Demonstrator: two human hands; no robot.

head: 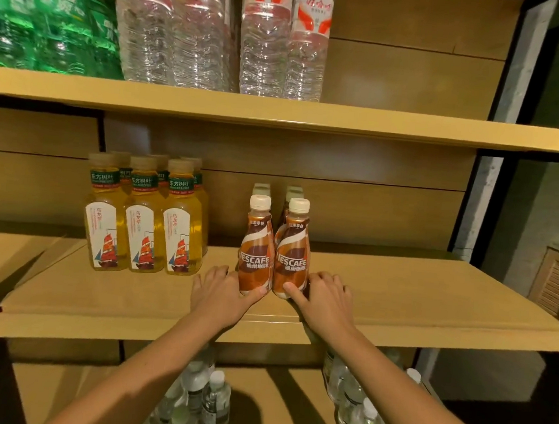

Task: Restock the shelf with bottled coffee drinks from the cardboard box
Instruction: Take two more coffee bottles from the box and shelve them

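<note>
Two brown Nescafe coffee bottles with white caps stand side by side on the middle shelf [398, 295]: the left bottle [257, 243] and the right bottle [293, 246]. More coffee bottles stand behind them, mostly hidden. My left hand [221, 291] wraps the base of the left bottle, thumb across its front. My right hand [321, 298] holds the base of the right bottle the same way. The cardboard box is out of view.
Yellow tea bottles [143, 221] stand in rows left of the coffee. Large clear water bottles [218, 33] and green bottles [45, 22] fill the upper shelf. Small water bottles [209, 403] stand on the lower shelf. Bare shelf board lies right of the coffee bottles.
</note>
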